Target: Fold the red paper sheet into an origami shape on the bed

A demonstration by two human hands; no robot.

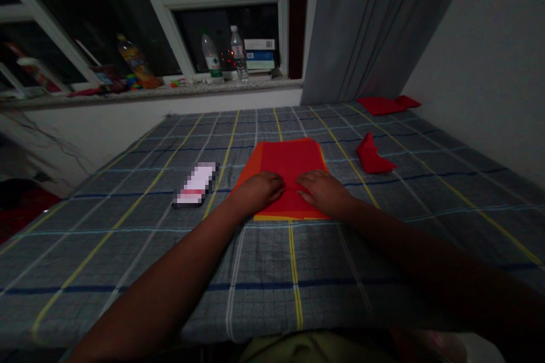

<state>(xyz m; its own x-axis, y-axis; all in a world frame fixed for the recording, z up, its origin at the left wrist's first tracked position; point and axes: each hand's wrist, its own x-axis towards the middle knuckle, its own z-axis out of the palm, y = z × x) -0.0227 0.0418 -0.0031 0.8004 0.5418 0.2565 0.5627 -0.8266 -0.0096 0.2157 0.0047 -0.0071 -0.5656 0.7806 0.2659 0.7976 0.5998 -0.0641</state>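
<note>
A stack of red and orange paper sheets (289, 156) lies on the plaid cloth, with a red sheet on top and orange and yellow edges showing beneath. My left hand (261, 189) rests palm down on the left half of the top sheet, its fingers stretched toward the middle. Opposite it, my right hand (323, 190) lies on the right half, fingers pointing inward. A narrow strip of red paper shows between the two sets of fingertips. Right of the stack stands a folded red paper piece (372, 156).
A phone (196, 184) with a blurred-out screen lies left of the stack. More red paper (381, 105) sits at the far right of the plaid cloth (170, 261). Bottles (239, 57) and a pile of boxes (259, 57) stand on the windowsill behind. A grey curtain (366, 22) hangs beside it.
</note>
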